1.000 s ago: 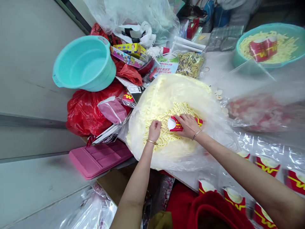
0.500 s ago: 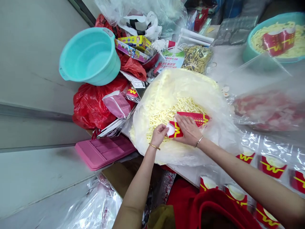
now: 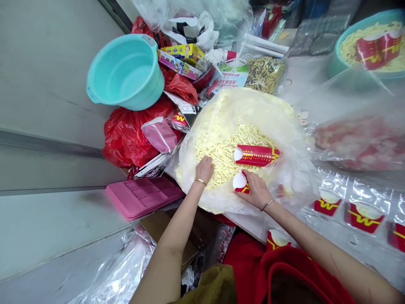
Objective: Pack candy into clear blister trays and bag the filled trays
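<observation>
Hands, two. Left hand: loosely curled, fingertips down among the sticks; whether it pinches any cannot be told. Right hand: fingers closed round one carton.

Carton, one in hand: small, red with yellow lettering, white inside, its round mouth turned up and leftward; held just above the near edge of the sticks, inside the bag.

Carton stack, one: nested red cartons lying on their side on the sticks, white mouth to the left, yellow mark at the right end; just beyond the held carton, apart from it.

Sticks: one heap of pale yellow short pieces, too many to count, filling the middle of the bag.

Bag, one: large, clear, open-topped, on the table edge.

Basins, two: one teal and tipped, upper left; a second at upper right, holding more sticks and another red stack.

Sheet cartons: at least five red ones under clear film at lower right, the nearest at.

Pink tray, one, left of the bag. Red sack, one, beneath the tipped basin.
</observation>
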Available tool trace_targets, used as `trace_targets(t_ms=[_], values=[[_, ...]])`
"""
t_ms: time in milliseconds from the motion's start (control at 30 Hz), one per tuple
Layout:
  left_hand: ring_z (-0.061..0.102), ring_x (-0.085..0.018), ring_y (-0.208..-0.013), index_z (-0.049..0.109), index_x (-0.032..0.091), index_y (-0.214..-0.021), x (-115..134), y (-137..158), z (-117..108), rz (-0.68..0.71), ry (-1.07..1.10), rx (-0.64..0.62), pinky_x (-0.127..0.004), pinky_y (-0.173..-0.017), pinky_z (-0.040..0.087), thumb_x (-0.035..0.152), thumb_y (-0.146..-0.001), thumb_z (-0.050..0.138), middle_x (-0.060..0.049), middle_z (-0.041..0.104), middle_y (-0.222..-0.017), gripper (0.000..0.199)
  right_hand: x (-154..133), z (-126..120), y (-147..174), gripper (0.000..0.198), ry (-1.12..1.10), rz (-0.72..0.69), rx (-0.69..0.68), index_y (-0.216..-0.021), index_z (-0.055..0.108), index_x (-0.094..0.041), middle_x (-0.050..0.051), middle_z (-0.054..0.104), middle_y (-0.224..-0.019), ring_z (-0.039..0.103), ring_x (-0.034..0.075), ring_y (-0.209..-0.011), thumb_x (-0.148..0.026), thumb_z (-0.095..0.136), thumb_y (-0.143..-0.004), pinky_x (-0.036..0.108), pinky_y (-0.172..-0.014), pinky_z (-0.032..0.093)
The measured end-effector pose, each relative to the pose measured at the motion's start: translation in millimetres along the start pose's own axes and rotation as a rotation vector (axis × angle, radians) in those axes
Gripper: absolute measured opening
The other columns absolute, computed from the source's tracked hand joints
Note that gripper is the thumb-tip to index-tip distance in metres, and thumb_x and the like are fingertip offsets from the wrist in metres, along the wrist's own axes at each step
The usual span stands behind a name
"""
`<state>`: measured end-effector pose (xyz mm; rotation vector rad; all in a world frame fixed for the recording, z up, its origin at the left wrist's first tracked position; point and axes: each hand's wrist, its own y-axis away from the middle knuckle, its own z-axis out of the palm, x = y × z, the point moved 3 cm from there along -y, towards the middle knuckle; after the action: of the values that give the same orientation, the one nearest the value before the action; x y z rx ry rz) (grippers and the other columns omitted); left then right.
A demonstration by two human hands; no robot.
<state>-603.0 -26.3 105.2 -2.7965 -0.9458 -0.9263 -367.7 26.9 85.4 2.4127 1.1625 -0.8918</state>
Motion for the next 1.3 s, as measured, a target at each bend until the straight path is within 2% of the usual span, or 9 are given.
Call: trace_targets(t_ms=[133,233,367,433,533,633,900,1000,1300], values=[[0.048,-0.012,-0.059,0.054,0.018,-0.078,0.8,3.2,2.6,-0.102,0.312,0.022,-0.024,-0.060,0.040,0.022,-0.075,0.057,0.003,0.046,-0.063,0.005,-2.6,-8.6,-1.9,0.078,0.014,0.050,0.046,-0.135,0.031,-0.013,0.017,0.055,-0.118,0.053,0.033,-0.103,-0.055,0.059,-0.075,0.047,-0.084,0.043],[0.043,-0.007,-0.049,0.052,0.018,-0.083,13.1,14.5,0.1,-0.171,0.546,-0.004,-0.021,-0.051,0.037,0.030,-0.076,0.056,0.006,0.045,-0.061,0.015,-7.1,-10.2,-5.8,0.082,-0.006,0.061,0.076,-0.135,0.030,-0.013,0.018,0.055,-0.118,0.052,0.034,-0.104,-0.056,0.061,-0.073,0.047,-0.084,0.044],[0.043,-0.003,-0.047,0.053,0.018,-0.084,39.4,35.3,0.2,-0.358,1.138,-0.200,-0.016,-0.049,0.035,0.030,-0.066,0.068,0.008,0.044,-0.061,0.026,-18.2,-5.1,-17.1,0.080,-0.076,0.015,0.108,-0.136,0.029,-0.013,0.019,0.051,-0.122,0.049,0.033,-0.110,-0.048,0.065,-0.073,0.048,-0.091,0.042],[0.043,-0.002,-0.046,0.054,0.018,-0.084,49.5,42.4,1.0,-0.431,1.239,-0.313,-0.015,-0.047,0.033,0.028,-0.062,0.072,0.008,0.045,-0.059,0.030,-21.5,-3.2,-23.2,0.079,-0.098,0.020,0.141,-0.136,0.028,-0.011,0.019,0.050,-0.123,0.048,0.033,-0.112,-0.042,0.065,-0.074,0.048,-0.094,0.041],[0.042,-0.002,-0.045,0.056,0.016,-0.081,54.3,45.1,3.3,-0.469,1.201,-0.441,-0.015,-0.045,0.032,0.028,-0.060,0.073,0.007,0.048,-0.057,0.030,-22.9,-3.9,-29.0,0.074,-0.115,0.031,0.165,-0.135,0.029,-0.012,0.020,0.051,-0.121,0.048,0.034,-0.111,-0.037,0.062,-0.075,0.049,-0.093,0.041],[0.043,-0.003,-0.044,0.056,0.015,-0.077,52.2,42.1,5.5,-0.406,0.999,-0.464,-0.017,-0.044,0.033,0.029,-0.062,0.072,0.006,0.050,-0.055,0.025,-23.1,-7.5,-29.0,0.066,-0.116,0.000,0.146,-0.133,0.032,-0.013,0.018,0.051,-0.120,0.047,0.033,-0.111,-0.032,0.059,-0.075,0.048,-0.093,0.041],[0.040,-0.006,-0.047,0.058,0.017,-0.072,66.0,44.8,3.8,0.003,0.423,-0.166,-0.019,-0.045,0.029,0.018,-0.070,0.057,0.006,0.045,-0.053,0.002,-28.2,-10.8,-22.2,0.066,-0.106,-0.108,0.067,-0.132,0.033,-0.013,0.017,0.049,-0.125,0.045,0.033,-0.114,-0.027,0.059,-0.073,0.047,-0.094,0.041],[0.040,-0.006,-0.046,0.057,0.017,-0.071,66.4,45.2,3.7,-0.019,0.487,-0.183,-0.018,-0.045,0.029,0.019,-0.070,0.059,0.006,0.045,-0.053,0.003,-23.8,-8.7,-21.2,0.068,-0.154,-0.078,0.085,-0.132,0.032,-0.014,0.017,0.050,-0.124,0.046,0.032,-0.113,-0.030,0.061,-0.072,0.047,-0.095,0.041],[0.043,-0.002,-0.042,0.057,0.016,-0.074,62.6,50.1,-10.4,-0.307,0.963,-0.525,-0.016,-0.042,0.031,0.025,-0.064,0.070,0.006,0.049,-0.059,0.018,-8.5,-4.1,-18.8,0.068,-0.156,-0.022,0.149,-0.132,0.031,-0.011,0.018,0.049,-0.123,0.046,0.031,-0.114,-0.028,0.059,-0.073,0.046,-0.097,0.039]])
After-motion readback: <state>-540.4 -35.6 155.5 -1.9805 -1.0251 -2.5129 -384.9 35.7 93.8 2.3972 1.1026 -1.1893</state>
